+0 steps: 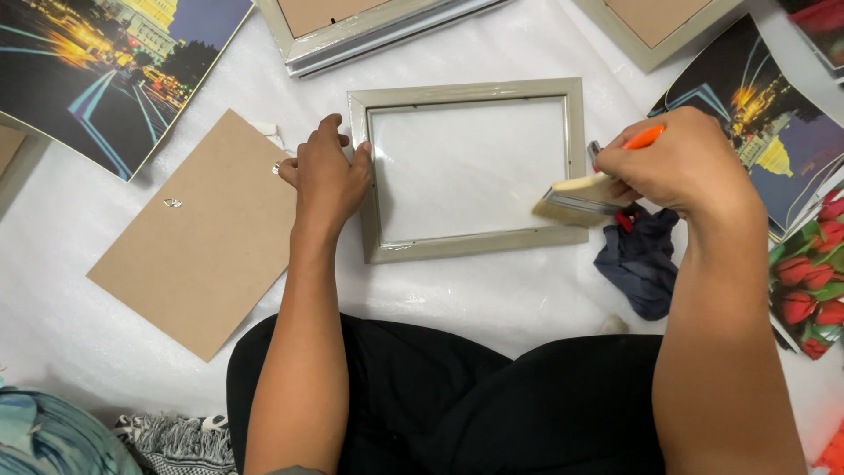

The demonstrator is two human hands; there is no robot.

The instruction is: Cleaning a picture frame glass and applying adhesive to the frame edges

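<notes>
The grey-beige picture frame (467, 167) lay face down on the white sheet (492, 299), in the middle of the scene, just far of the person's lap, with its glass pane showing inside the rim. The left hand (327, 171) pressed flat on the left rail of the frame, fingers loosely spread and closed around nothing. The right hand (681, 163) had its grip closed firmly on a flat paintbrush (576, 198) with a pale wooden body and an orange handle end, and the bristles touched the near right corner of the frame. I judged that the main risk was at this corner: a strong stroke could push the frame sideways, because only one hand held it on a smooth sheet. Pressure on the pane could also shift or crack the glass, since the brown backing board (198, 233) lay apart on the left and did not support it. The dark cloth (640, 259) lay just beside the brush, near the right forearm, and the arm could drag it onto the glass. The city night prints (105, 70) and the tulip prints (804, 281) lay near the edges, where a wide stroke could throw dust on them.
</notes>
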